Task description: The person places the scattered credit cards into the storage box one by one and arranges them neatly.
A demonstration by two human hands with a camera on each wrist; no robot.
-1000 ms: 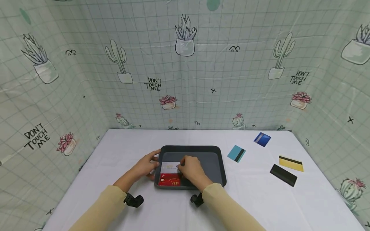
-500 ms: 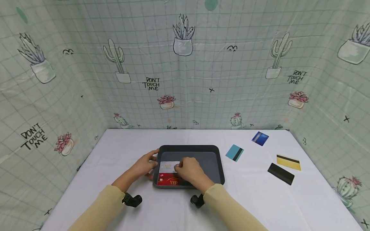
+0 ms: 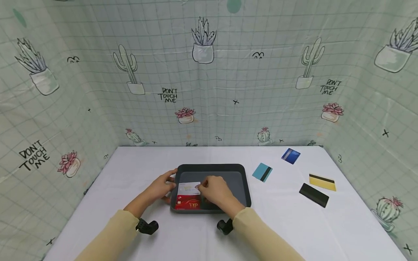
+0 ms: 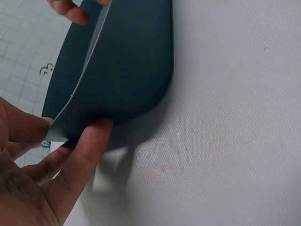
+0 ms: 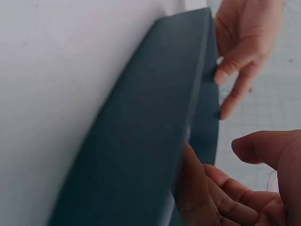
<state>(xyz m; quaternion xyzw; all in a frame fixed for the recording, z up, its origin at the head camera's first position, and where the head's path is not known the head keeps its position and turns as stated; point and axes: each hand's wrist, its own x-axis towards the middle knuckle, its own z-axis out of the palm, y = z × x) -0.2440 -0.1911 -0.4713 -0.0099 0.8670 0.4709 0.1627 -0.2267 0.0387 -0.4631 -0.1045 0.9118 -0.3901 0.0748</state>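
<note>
In the head view a dark grey tray (image 3: pixel 242 192) lies on the white table. A white card (image 3: pixel 186 187) with gold print is in its left half, just beyond a red VIP card (image 3: pixel 188 203). My left hand (image 3: pixel 162 186) rests against the tray's left side; the left wrist view shows its fingers (image 4: pixel 94 141) spread along the outer wall. My right hand (image 3: pixel 215 189) reaches into the tray over the right edge of the cards. In the right wrist view its thumb (image 5: pixel 256 148) stands apart from the bent fingers. The tray wall hides those fingertips.
Right of the tray lie a teal card (image 3: pixel 262 172), a blue card (image 3: pixel 291 156), a yellow card (image 3: pixel 322 182) and a black card (image 3: pixel 314 195). A printed cactus cloth (image 3: pixel 209 83) hangs behind and at both sides of the table (image 3: pixel 143 159).
The head view has shifted slightly, so everything sits further left. My right hand moved a little over the white card's right edge, then back off it. My left hand stays at the tray.
</note>
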